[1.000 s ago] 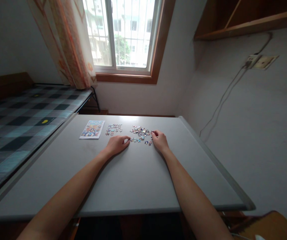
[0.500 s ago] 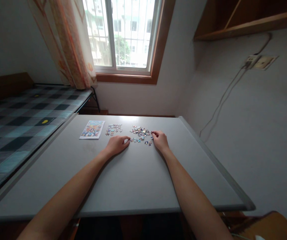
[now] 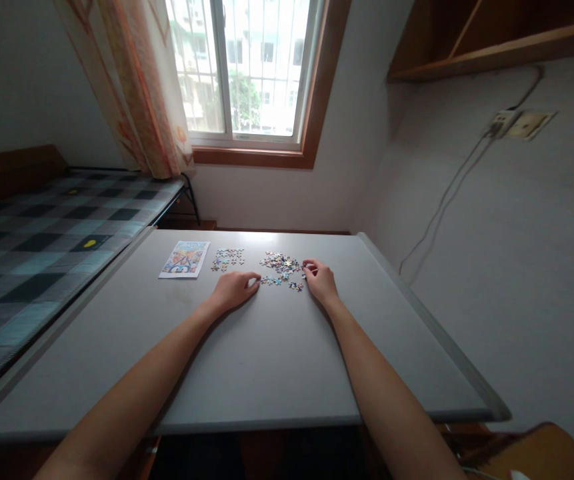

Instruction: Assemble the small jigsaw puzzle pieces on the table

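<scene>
Small jigsaw puzzle pieces [image 3: 281, 262] lie in a loose heap on the light grey table [image 3: 261, 360]. My right hand [image 3: 321, 279] rests at the heap's right edge, thumb and forefinger around a small dark puzzle piece [image 3: 307, 267]. By the heap's near left side is my left hand [image 3: 235, 289], its thumb and forefinger curled together beside a row of pieces [image 3: 271, 281]; anything between those tips is too small to make out. Another cluster of pieces [image 3: 230, 256] lies spread beyond my left hand. Left of it is a colourful printed picture sheet [image 3: 185, 259].
A bed with a checked cover [image 3: 81, 213] stands along the table's left. The wall with a socket [image 3: 505, 123] and hanging cable is at the right, under a wooden shelf [image 3: 491, 57]. A barred window [image 3: 247, 73] is ahead; a wooden seat [image 3: 551, 457] shows at bottom right.
My right thumb and forefinger have parted slightly at the heap's right edge. My left hand and the rest of the pieces look the same.
</scene>
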`<state>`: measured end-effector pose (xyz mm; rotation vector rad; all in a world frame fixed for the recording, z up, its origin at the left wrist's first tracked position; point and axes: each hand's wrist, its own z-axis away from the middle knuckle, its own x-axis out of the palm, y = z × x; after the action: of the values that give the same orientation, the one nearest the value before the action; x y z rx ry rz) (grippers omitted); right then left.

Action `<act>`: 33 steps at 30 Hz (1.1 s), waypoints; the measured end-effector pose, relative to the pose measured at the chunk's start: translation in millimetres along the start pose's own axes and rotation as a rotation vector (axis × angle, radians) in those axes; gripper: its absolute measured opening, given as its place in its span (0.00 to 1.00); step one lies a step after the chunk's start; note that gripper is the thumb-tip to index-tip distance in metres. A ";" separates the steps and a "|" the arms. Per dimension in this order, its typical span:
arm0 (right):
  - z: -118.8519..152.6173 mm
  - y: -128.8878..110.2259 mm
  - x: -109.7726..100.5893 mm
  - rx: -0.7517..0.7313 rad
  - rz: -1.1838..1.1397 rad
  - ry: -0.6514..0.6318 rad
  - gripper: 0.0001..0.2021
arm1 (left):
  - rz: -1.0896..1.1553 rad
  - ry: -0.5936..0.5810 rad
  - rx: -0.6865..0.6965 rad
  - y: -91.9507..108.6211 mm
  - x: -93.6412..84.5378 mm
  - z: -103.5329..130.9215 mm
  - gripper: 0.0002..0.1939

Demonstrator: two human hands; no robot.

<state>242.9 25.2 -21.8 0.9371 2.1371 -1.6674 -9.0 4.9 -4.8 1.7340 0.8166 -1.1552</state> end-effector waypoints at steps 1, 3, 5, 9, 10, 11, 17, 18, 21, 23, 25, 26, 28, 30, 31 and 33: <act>0.1 -0.2 -0.1 0.001 0.003 -0.002 0.12 | -0.001 0.001 0.001 -0.2 0.1 0.0 0.17; 0.3 -0.5 -0.1 0.000 0.010 -0.005 0.11 | -0.002 -0.001 0.002 -0.2 0.1 -0.1 0.17; 0.4 -0.5 0.0 -0.004 0.020 -0.006 0.11 | -0.004 -0.005 -0.001 0.0 -0.1 -0.3 0.17; 0.5 -0.6 -0.2 -0.013 0.039 -0.005 0.11 | -0.005 -0.009 -0.005 0.9 -0.7 -0.4 0.17; 0.5 -0.7 -0.4 -0.013 0.040 -0.006 0.12 | -0.004 -0.009 -0.005 1.1 -0.8 -0.4 0.17; 0.5 -0.8 -0.5 -0.011 0.040 -0.008 0.12 | -0.002 -0.011 -0.006 1.3 -0.9 -0.3 0.18; 0.3 -1.1 -0.8 -0.001 0.050 -0.012 0.13 | 0.001 -0.017 -0.011 1.6 -1.5 0.0 0.18; 0.2 -0.7 -0.5 -0.002 0.053 -0.010 0.13 | 0.001 -0.015 -0.011 1.6 -1.5 0.0 0.18; -0.5 1.2 0.4 -0.007 0.056 -0.007 0.13 | 0.003 -0.009 -0.012 1.5 -1.3 0.0 0.18; -1.0 2.8 1.1 -0.015 0.057 -0.008 0.13 | 0.007 -0.005 -0.011 1.4 -1.0 0.0 0.18; -1.5 4.3 1.6 -0.023 0.058 -0.011 0.14 | 0.010 -0.002 -0.006 1.1 -0.6 0.0 0.18; -1.7 4.8 1.7 -0.025 0.060 -0.012 0.14 | 0.012 -0.001 -0.004 1.0 -0.4 -0.1 0.18; -2.0 5.5 1.9 -0.029 0.064 -0.013 0.14 | 0.015 0.000 -0.003 0.7 -0.1 -0.2 0.18; -2.2 5.8 2.0 -0.031 0.070 -0.014 0.14 | 0.015 -0.002 -0.007 0.6 -0.2 -0.2 0.18; -2.2 5.9 2.0 -0.032 0.074 -0.014 0.14 | 0.013 -0.003 -0.008 0.7 -0.3 -0.2 0.18; -2.2 6.2 2.2 -0.035 0.085 -0.014 0.15 | 0.009 -0.003 -0.009 1.2 -0.8 -0.2 0.18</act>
<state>245.5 28.7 -27.1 0.9887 2.0808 -1.5867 -8.2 4.6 -3.6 1.7267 0.8103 -1.1469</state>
